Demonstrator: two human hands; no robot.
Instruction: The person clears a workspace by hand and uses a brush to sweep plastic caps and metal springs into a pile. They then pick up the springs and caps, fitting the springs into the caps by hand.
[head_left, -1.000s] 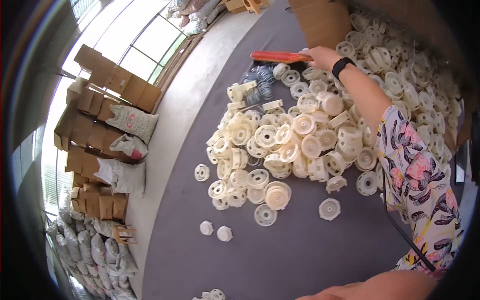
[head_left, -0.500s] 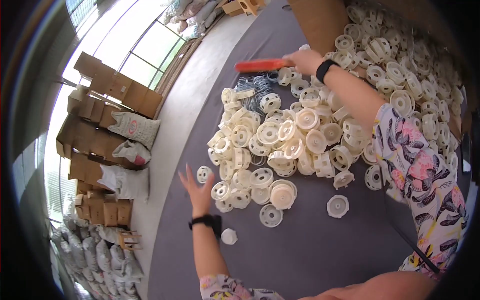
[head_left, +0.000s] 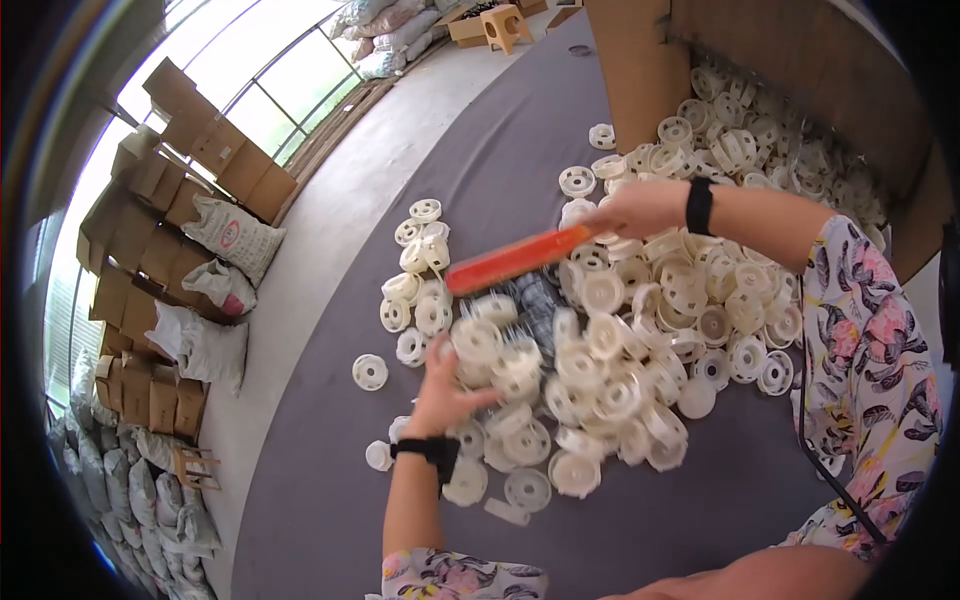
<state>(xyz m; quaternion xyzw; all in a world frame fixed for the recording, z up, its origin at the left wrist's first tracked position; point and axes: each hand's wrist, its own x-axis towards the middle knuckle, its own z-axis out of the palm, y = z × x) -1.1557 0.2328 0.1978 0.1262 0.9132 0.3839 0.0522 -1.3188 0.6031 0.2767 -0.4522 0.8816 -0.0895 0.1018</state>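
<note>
A big heap of cream plastic spools [head_left: 610, 350] lies on a grey table [head_left: 500, 170]. My right hand [head_left: 640, 208] grips the end of a long orange bar [head_left: 515, 260], held flat above the left part of the heap. My left hand [head_left: 447, 395] reaches into the near left side of the heap, fingers bent over a spool [head_left: 478, 340]. Both wrists carry black bands. Some dark wire pieces [head_left: 540, 300] show under the bar, partly hidden.
A brown cardboard box [head_left: 660, 60] stands at the far right with more spools [head_left: 740, 140] piled beside it. Loose spools [head_left: 370, 372] lie left of the heap. On the floor at left are stacked cartons [head_left: 170, 140], white sacks [head_left: 225, 235] and a wooden stool [head_left: 500, 22].
My right hand has swung the orange bar down over the heap's left side. My left hand came in from below and moved from open in the air onto the spools.
</note>
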